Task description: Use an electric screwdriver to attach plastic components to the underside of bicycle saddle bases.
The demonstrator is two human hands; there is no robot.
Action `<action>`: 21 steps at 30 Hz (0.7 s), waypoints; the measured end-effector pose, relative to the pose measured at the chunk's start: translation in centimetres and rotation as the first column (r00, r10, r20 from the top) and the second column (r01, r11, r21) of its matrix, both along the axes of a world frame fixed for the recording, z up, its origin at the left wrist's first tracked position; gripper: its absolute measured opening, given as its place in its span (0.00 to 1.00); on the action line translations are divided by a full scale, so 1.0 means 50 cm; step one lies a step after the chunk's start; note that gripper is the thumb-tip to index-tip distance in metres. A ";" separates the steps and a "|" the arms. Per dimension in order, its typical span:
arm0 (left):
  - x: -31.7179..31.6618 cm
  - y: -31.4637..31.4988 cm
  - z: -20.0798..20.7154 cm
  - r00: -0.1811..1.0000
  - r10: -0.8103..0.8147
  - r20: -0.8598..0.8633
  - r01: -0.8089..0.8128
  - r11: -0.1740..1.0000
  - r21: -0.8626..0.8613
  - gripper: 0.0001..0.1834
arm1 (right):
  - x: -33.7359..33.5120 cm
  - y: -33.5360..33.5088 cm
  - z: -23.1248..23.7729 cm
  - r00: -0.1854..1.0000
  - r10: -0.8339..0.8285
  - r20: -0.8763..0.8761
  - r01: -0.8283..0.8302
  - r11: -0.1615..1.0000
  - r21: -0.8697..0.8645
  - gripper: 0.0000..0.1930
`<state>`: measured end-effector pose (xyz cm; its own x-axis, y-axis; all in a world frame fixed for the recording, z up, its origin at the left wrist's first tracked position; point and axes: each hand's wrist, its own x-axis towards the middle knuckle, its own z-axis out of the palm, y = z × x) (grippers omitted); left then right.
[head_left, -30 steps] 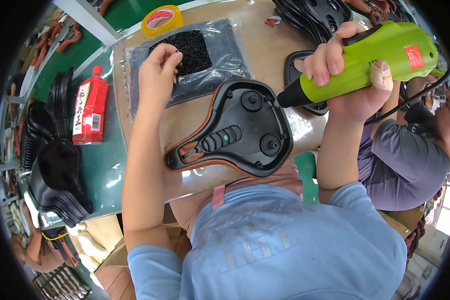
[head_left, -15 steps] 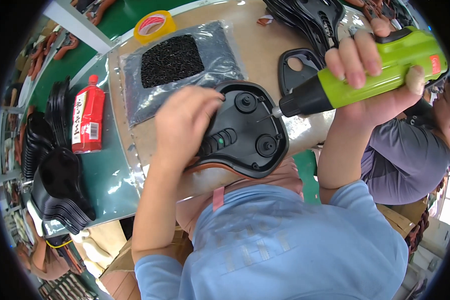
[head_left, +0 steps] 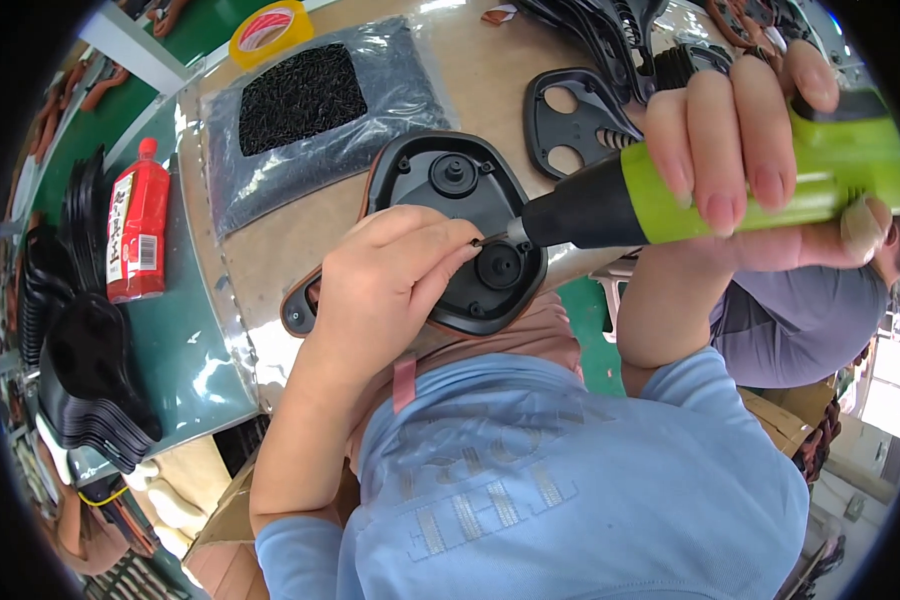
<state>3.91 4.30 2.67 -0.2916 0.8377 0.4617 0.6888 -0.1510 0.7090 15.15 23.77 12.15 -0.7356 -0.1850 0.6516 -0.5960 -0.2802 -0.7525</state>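
In my right hand [head_left: 740, 150] is a lime-green and black electric screwdriver [head_left: 595, 210], fingers wrapped round its body and its bit pointing left. My left hand [head_left: 395, 280] pinches a small dark screw [head_left: 477, 243] between thumb and fingertips, right at the tip of the bit. Both meet just above a saddle [head_left: 482, 300] lying underside up at the table's front edge, black plastic with a brown rim. Two round posts stand inside its wide end. My left hand hides part of its middle and narrow end.
Beyond the saddle lies a clear bag [head_left: 390, 110] of small black screws, with a roll of yellow tape [head_left: 270, 32] behind it. A black plate with holes [head_left: 580, 120] sits farther right. Red bottle [head_left: 138, 225] and stacked black shells [head_left: 95, 370] stand left. A co-worker [head_left: 800, 320] sits at right.
My left hand has moved right, from the saddle's rim to the bit's tip, with a screw now showing in its fingers. The screwdriver has shifted slightly left. The whole view has shifted a little.
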 end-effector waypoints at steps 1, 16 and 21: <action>0.002 0.001 0.000 1.000 0.001 0.002 -0.001 1.000 0.000 0.09 | 0.003 0.001 -0.010 0.997 -0.013 -0.074 0.017 0.999 0.046 0.30; -0.020 0.005 -0.019 0.256 0.038 0.966 0.163 0.983 -0.082 0.11 | 0.063 -0.007 -0.054 0.967 -0.253 -0.018 0.254 0.965 0.063 0.32; -0.017 0.011 -0.045 -0.219 -0.052 0.974 0.172 0.981 0.091 0.10 | 0.054 -0.016 -0.084 0.977 -0.212 -0.024 0.214 0.971 0.106 0.32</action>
<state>3.08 4.85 0.44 -0.2354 0.9235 -0.3028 -0.8575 -0.0508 0.5119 17.88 22.99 7.96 -0.7575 -0.0944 0.6459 -0.6429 -0.0640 -0.7633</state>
